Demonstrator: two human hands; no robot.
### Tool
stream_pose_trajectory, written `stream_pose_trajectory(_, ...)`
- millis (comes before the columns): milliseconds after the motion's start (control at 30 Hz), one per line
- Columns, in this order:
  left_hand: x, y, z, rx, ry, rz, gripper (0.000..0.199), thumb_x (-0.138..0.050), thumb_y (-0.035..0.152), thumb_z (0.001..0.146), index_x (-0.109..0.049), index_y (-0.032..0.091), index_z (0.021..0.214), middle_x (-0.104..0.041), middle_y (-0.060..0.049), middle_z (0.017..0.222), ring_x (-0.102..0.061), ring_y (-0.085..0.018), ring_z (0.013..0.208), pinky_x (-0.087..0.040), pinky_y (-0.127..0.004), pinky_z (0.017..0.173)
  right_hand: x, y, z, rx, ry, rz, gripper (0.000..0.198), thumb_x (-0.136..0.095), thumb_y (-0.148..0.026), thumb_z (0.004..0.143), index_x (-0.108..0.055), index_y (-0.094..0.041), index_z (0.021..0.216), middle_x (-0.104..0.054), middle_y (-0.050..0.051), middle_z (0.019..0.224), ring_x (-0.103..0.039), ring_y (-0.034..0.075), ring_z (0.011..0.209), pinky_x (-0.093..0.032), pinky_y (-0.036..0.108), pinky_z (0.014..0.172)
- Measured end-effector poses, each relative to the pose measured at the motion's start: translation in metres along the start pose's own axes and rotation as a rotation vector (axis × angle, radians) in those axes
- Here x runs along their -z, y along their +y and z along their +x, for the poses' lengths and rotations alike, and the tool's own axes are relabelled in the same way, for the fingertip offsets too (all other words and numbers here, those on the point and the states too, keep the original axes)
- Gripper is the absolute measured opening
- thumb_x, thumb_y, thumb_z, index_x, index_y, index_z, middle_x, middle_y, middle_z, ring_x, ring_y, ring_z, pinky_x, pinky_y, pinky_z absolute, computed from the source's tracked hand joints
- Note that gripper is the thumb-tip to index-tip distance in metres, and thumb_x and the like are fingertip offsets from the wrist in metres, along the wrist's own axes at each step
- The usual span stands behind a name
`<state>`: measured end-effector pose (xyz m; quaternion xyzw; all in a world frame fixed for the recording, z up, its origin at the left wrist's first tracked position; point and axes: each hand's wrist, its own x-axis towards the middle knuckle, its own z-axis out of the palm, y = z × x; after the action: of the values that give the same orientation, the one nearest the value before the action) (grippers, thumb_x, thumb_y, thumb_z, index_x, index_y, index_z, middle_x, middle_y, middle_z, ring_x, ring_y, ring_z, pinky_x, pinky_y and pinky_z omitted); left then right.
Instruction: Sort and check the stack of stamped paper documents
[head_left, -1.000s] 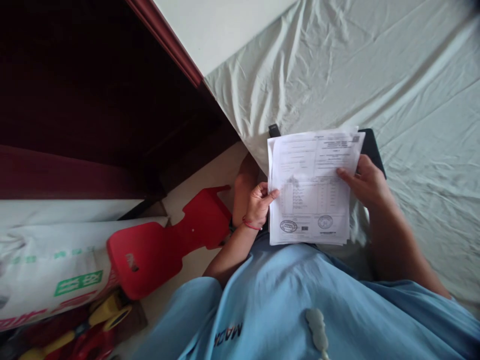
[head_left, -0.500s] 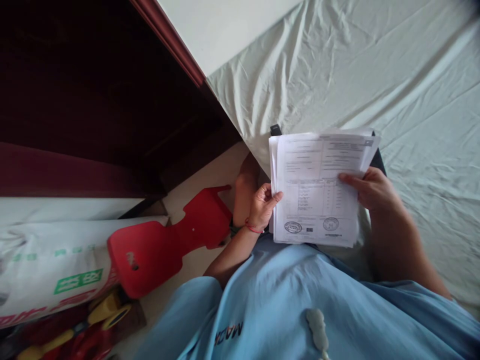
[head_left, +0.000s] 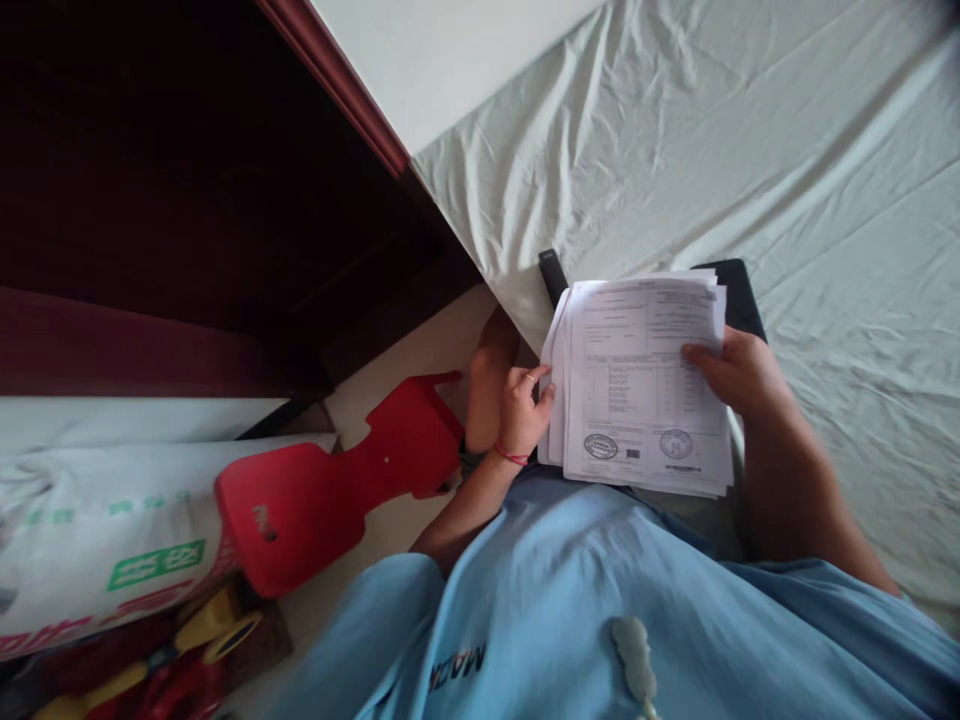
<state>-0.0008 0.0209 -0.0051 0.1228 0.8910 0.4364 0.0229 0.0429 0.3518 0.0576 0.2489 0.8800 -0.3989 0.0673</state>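
A stack of printed papers (head_left: pixel 634 390) is held in front of my body, its sheets slightly fanned at the left and bottom edges. The top sheet carries a table and two round stamps near its lower edge. My right hand (head_left: pixel 739 370) grips the right side, thumb on top and fingers hidden beneath. At the left edge, my left hand (head_left: pixel 525 408) has its fingers curled, with thumb and index finger at the margin of the sheets. It wears a ring and a red cord bracelet. Behind the stack, a dark flat object (head_left: pixel 739 295) and a narrow black object (head_left: pixel 553 275) partly show.
A pale wrinkled sheet (head_left: pixel 840 170) covers the surface ahead and to the right. To the left stand dark wooden furniture (head_left: pixel 172 340), a red plastic piece (head_left: pixel 300 510) and a white printed sack (head_left: pixel 97 540). Yellow and red items (head_left: pixel 202 630) lie below the sack.
The top sheets have shifted, and the stack's left edge is more fanned. My left thumb has drawn back toward that edge. More of both black objects behind the stack shows.
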Motion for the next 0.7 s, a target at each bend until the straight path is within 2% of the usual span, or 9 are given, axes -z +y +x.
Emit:
stream_pose_trajectory(133,-0.005,0.001,0.003,0.056,0.014,-0.026,0.043,-0.082,0.017,0.09,-0.076,0.023,0.133,-0.065,-0.005,0.103,-0.061,-0.018,0.08,-0.06,-0.037,0.089,0.0,0.006,0.001,0.015,0.007,0.062,0.039,-0.062,-0.044,0.084,-0.08,-0.02,0.11,-0.083,0.012,0.104,-0.076,0.034,0.094,-0.06,0.048,0.084)
stream_pose_trajectory(233,-0.008,0.005,0.012,0.063,0.016,0.011,0.052,-0.085,0.018,0.088,-0.075,0.022,0.138,-0.065,-0.009,0.111,-0.066,-0.023,0.096,-0.059,-0.043,0.101,-0.001,0.007,0.002,0.023,0.004,0.032,0.039,-0.062,-0.044,0.086,-0.079,-0.02,0.111,-0.082,0.012,0.104,-0.075,0.033,0.093,-0.06,0.047,0.083)
stream_pose_trajectory(333,-0.01,0.009,0.026,0.059,0.038,0.092,0.044,-0.089,0.019,0.084,-0.08,0.021,0.127,-0.066,-0.013,0.117,-0.066,-0.031,0.115,-0.053,-0.05,0.112,-0.002,0.005,0.002,0.027,-0.005,0.002,0.038,-0.061,-0.043,0.088,-0.079,-0.02,0.112,-0.082,0.013,0.105,-0.075,0.033,0.093,-0.061,0.048,0.084)
stream_pose_trajectory(467,-0.013,0.013,0.043,0.073,0.068,0.151,0.018,-0.091,0.019,0.081,-0.082,0.021,0.098,-0.066,-0.011,0.104,-0.066,-0.033,0.111,-0.052,-0.052,0.109,-0.002,0.001,0.001,0.022,-0.011,0.0,0.037,-0.06,-0.041,0.089,-0.079,-0.019,0.112,-0.083,0.013,0.107,-0.076,0.033,0.096,-0.062,0.049,0.087)
stream_pose_trajectory(533,-0.014,0.015,0.046,0.063,0.08,0.176,0.014,-0.091,0.019,0.081,-0.079,0.022,0.086,-0.064,-0.01,0.098,-0.065,-0.033,0.108,-0.052,-0.052,0.107,-0.001,0.0,0.001,0.021,-0.017,-0.001,0.036,-0.06,-0.041,0.089,-0.078,-0.019,0.112,-0.083,0.014,0.107,-0.076,0.034,0.097,-0.062,0.05,0.088)
stream_pose_trajectory(700,-0.015,0.016,0.038,-0.053,0.108,0.238,0.011,-0.084,0.016,0.086,-0.075,0.022,0.087,-0.066,-0.012,0.104,-0.066,-0.033,0.109,-0.052,-0.051,0.105,0.001,-0.003,-0.001,0.003,-0.023,-0.012,0.036,-0.061,-0.039,0.089,-0.079,-0.018,0.112,-0.083,0.014,0.107,-0.077,0.035,0.1,-0.061,0.052,0.092)
